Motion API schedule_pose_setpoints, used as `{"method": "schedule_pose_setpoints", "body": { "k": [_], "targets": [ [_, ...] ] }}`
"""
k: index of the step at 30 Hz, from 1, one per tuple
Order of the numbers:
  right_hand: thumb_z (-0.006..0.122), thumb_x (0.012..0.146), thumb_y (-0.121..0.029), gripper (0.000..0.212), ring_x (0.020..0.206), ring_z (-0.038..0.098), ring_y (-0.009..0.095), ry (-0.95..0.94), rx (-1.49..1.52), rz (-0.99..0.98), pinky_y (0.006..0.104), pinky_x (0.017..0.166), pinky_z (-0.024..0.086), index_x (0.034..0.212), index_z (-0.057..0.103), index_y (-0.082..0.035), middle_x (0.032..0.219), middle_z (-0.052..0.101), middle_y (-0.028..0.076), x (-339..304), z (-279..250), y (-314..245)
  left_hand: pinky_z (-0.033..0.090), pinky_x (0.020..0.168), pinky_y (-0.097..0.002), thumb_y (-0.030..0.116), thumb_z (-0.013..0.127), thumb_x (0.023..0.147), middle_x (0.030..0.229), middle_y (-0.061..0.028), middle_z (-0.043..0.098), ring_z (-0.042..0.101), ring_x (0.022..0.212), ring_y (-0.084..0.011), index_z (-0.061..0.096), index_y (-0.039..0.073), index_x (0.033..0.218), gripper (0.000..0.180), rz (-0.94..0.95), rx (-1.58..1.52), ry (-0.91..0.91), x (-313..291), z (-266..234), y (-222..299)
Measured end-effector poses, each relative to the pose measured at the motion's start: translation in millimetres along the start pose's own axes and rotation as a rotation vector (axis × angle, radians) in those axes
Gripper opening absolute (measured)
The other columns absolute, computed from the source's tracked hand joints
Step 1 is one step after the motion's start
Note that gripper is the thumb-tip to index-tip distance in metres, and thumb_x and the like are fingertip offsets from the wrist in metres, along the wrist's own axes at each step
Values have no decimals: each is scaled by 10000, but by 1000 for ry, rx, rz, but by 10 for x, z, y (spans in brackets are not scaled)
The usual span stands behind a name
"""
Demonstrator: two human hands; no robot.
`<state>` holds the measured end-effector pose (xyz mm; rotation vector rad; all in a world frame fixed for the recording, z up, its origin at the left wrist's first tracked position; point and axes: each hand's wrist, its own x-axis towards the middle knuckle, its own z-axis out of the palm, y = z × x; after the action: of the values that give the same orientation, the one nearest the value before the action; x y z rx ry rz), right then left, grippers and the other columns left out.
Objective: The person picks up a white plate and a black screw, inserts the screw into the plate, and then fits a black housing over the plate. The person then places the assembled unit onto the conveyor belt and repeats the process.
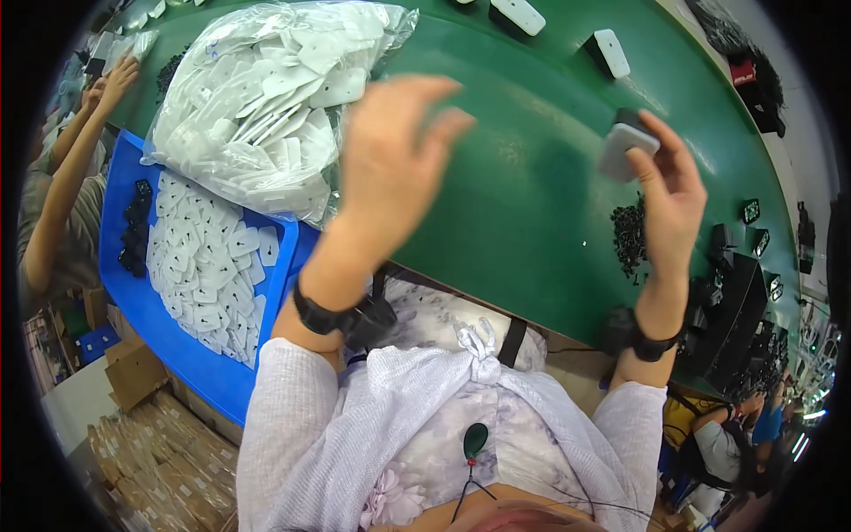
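Note:
My right hand (674, 195) grips a small black housing with a pale rounded cover (629, 142) between thumb and fingers, raised above the green table. A pile of small black parts (629, 232) lies just beside that wrist. My left hand (390, 151) is in the air, slightly blurred, thumb and fingers apart with nothing between them. It is nearest to a clear plastic bag (266, 97) full of white flat covers, and its wrist hides part of the bag's edge.
A blue tray (199, 377) at the left holds many white covers (208, 266) and a row of black pieces (135, 229). Black-and-white units stand on the far table (532, 133). Black parts and a black box (740, 301) sit at right. Another person's hands (111, 84) work at far left.

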<state>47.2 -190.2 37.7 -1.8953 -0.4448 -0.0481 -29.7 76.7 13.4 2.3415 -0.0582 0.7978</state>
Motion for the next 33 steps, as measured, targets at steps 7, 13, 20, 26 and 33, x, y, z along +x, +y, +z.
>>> {"method": "schedule_pose_setpoints", "body": {
  "k": [7,13,20,26,33],
  "targets": [
    [620,898,-100,286,953,578,115,30,-282,125,252,822,462,1171,592,-19,1054,629,49,847,-1071,954,438,908,-434,-32,552,769,1168,-57,635,552,1108,-295,654,151,1118,407,-170,836,18,108,-796,-1113],
    [681,854,-119,272,921,607,157,-185,-379,231,280,826,497,1099,625,-13,1008,652,68,1138,-1421,1361,437,962,-393,79,607,822,1218,-36,633,537,1187,-293,672,205,1143,351,-196,746,-163,89,-746,-1528],
    [705,789,-204,402,857,632,307,64,-571,210,360,825,516,1094,602,37,1035,648,200,1151,-1306,1254,460,875,-352,184,588,909,1081,-117,673,612,1025,-299,688,122,1088,214,-333,625,-51,166,-835,-1324],
    [669,837,-149,162,789,576,152,-3,-765,-67,285,707,461,955,655,-39,879,620,54,181,-1040,462,467,714,-272,134,552,949,964,-98,679,621,815,-157,641,26,1131,230,-298,324,129,140,-679,-745],
    [645,809,-94,90,838,548,264,-100,-896,-162,365,750,472,865,603,-36,833,564,82,-289,-634,747,419,502,-178,22,571,917,898,-63,649,579,594,-71,588,25,1204,287,-542,-560,-289,-121,170,82]
  ]
}}
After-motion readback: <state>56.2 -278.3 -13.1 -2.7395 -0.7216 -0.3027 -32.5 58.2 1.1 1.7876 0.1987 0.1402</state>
